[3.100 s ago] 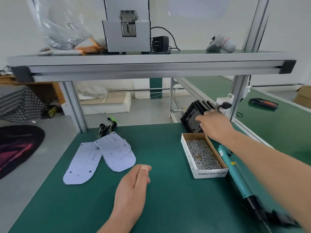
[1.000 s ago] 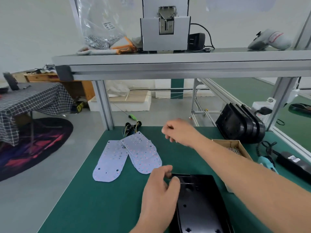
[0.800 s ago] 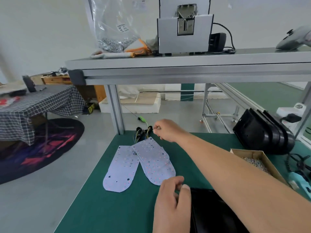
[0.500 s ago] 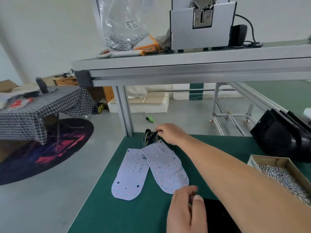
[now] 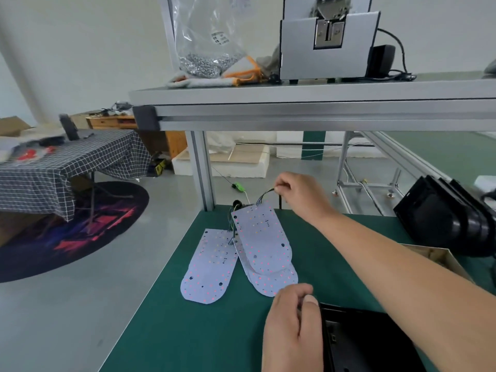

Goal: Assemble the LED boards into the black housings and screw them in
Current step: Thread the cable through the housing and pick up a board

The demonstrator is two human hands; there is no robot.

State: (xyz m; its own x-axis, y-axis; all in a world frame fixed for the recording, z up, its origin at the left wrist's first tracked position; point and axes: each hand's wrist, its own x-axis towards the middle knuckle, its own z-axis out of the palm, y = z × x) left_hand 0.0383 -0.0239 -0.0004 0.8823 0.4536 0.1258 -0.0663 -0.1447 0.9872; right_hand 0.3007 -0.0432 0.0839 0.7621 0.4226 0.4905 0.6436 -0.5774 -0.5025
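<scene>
At a green-matted assembly bench, a worker's right hand pinches a bundle of thin coloured wires between thumb and fingertips. The pinch tips up the far end of a white, tongue-shaped LED board that hangs just below the grip, while its rounded near end appears to rest on a second white board of the same outline. A third white board lies flat beside that pair, below and left of the pinch. The left hand, nearer the person than the pinch, curls its fingers over the left rim of a flat black plastic housing and holds it down on the mat. Well to the right of the wire grip a stack of spare black housings leans on edge, with the corner of an open cardboard box just in front. The step in hand looks to be bringing the first board across to the housing. Done well, that likely means lifting by the wires only enough to free the board, then supporting its edge so the solder joints take no strain. The loose leads should be kept clear of the boards beneath, and the board lowered square so its holes meet the housing's screw points while the left hand steadies the shell.
</scene>
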